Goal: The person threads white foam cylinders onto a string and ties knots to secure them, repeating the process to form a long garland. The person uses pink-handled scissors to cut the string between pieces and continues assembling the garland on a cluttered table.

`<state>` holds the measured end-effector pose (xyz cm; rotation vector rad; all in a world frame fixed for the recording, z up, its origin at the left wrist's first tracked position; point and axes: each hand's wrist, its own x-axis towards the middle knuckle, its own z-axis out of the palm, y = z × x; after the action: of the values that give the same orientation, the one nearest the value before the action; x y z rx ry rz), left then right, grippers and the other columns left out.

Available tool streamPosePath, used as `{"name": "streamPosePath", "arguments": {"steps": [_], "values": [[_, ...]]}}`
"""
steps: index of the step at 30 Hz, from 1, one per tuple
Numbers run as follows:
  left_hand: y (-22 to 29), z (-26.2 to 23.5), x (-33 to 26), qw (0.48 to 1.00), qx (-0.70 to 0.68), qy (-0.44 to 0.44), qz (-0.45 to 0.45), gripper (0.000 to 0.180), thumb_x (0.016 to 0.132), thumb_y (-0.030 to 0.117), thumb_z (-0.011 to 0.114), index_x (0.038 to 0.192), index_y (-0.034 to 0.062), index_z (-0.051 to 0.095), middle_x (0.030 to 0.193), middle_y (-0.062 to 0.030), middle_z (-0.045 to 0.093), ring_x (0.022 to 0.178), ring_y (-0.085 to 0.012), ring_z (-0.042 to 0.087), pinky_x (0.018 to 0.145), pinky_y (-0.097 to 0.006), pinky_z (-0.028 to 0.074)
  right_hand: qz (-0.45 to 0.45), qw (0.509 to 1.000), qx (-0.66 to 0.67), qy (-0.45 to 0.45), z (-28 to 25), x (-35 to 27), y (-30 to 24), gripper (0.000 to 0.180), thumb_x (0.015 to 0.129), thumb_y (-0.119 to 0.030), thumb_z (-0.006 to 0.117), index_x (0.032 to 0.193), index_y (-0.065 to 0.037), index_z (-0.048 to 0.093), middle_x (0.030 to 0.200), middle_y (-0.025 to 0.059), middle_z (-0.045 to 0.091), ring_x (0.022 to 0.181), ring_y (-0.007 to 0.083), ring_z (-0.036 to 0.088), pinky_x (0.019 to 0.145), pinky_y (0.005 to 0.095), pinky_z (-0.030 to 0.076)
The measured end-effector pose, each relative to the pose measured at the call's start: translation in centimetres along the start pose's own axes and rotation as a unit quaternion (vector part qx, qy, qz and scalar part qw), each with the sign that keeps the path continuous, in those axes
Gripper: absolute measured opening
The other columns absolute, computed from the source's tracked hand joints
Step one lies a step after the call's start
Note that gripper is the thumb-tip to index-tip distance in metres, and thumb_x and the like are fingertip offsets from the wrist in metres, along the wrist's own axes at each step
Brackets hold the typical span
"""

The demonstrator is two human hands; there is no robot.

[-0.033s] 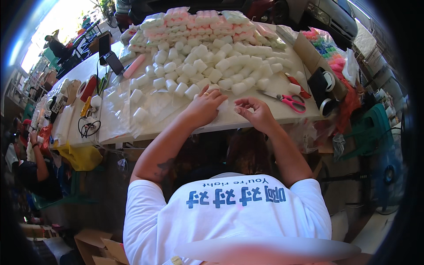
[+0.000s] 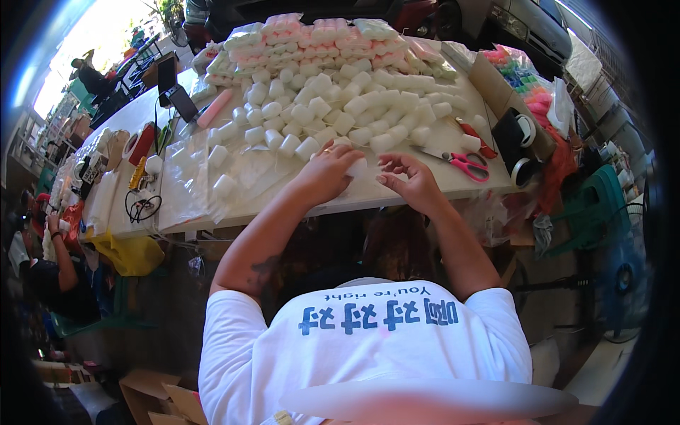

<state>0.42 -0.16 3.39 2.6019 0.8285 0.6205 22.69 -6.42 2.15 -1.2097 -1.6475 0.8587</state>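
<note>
At the table's near edge, my left hand [image 2: 329, 171] is closed with its back up. A white foam-like cylinder [image 2: 358, 168] pokes out past its fingertips on the right. Just right of it, my right hand [image 2: 409, 183] has its fingers curled toward the thumb. Whether something thin lies in that pinch is too small to tell. Beyond both hands spreads a heap of similar white cylinders [image 2: 320, 107], some of them lined up in rows. Pink-handled scissors [image 2: 467, 167] lie to the right of my right hand.
Bagged pink and white rolls [image 2: 312, 39] are stacked behind the heap. A clear plastic sheet [image 2: 185, 177] and a black cable [image 2: 144, 205] are at left. A red-handled tool [image 2: 478, 138] and a cardboard strip [image 2: 496, 85] are at right. Another person [image 2: 60, 262] works at far left.
The cylinder at my left fingertips shows a little more plainly. My right fingers have shifted very slightly; the heap looks the same.
</note>
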Motion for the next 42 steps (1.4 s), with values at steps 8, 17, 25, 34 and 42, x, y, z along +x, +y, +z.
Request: {"name": "streamPosePath", "arguments": {"steps": [8, 17, 25, 34, 42], "values": [[2.3, -0.8, -0.6, 0.963, -0.197, 0.184, -0.006, 0.048, 0.077, 0.008, 0.075, 0.121, 0.0095, 0.056, 0.121, -0.0105, 0.055, 0.114, -0.0263, 0.053, 0.098, -0.036, 0.041, -0.066, 0.997, -0.030, 0.027, 3.9, 1.0, 1.4, 0.043, 0.077, -0.017, 0.076, 0.117, -0.009, 0.062, 0.104, 0.0086, 0.061, 0.106, 0.0242, 0.055, 0.089, 0.0364, 0.045], [2.9, 0.9, 0.0, 0.869, -0.455, 0.195, 0.004, 0.047, 0.085, -0.004, 0.062, 0.126, 0.0075, 0.042, 0.122, -0.0060, 0.051, 0.117, -0.0152, 0.049, 0.102, -0.032, 0.038, -0.289, 0.927, -0.177, 0.162, 6.5, 4.4, 2.8, 0.041, 0.063, -0.004, 0.074, 0.102, -0.008, 0.065, 0.107, 0.0102, 0.061, 0.099, 0.0318, 0.055, 0.087, 0.0418, 0.043], [2.9, 2.5, 1.1, 0.822, -0.510, 0.254, 0.016, 0.043, 0.089, -0.006, 0.053, 0.125, 0.0102, 0.035, 0.120, -0.0048, 0.047, 0.114, -0.0137, 0.046, 0.100, -0.031, 0.037, -0.297, 0.882, -0.332, 0.152, 4.8, 3.8, 1.9, 0.030, 0.072, -0.012, 0.073, 0.101, -0.011, 0.066, 0.107, 0.0033, 0.062, 0.106, 0.0243, 0.055, 0.095, 0.0437, 0.035], [1.1, 2.6, 0.6, 0.878, -0.420, 0.226, -0.027, 0.042, 0.086, 0.004, 0.065, 0.121, 0.0070, 0.043, 0.114, -0.0034, 0.049, 0.108, -0.0119, 0.047, 0.093, -0.028, 0.039, 0.010, 0.852, -0.507, 0.128, -13.8, -1.3, 4.5, 0.029, 0.081, -0.006, 0.062, 0.109, -0.008, 0.066, 0.105, 0.0130, 0.063, 0.104, 0.0299, 0.058, 0.090, 0.0396, 0.046], [3.0, 2.4, 1.0, 0.931, -0.275, 0.231, -0.059, 0.035, 0.074, 0.018, 0.082, 0.099, 0.0080, 0.060, 0.093, -0.0058, 0.061, 0.087, -0.0180, 0.058, 0.080, -0.031, 0.047, 0.170, 0.862, -0.465, -0.109, -15.7, -1.8, 1.3, 0.055, 0.074, -0.005, 0.061, 0.129, -0.010, 0.054, 0.112, 0.0220, 0.059, 0.102, 0.0367, 0.059, 0.091, 0.0411, 0.047]]}}
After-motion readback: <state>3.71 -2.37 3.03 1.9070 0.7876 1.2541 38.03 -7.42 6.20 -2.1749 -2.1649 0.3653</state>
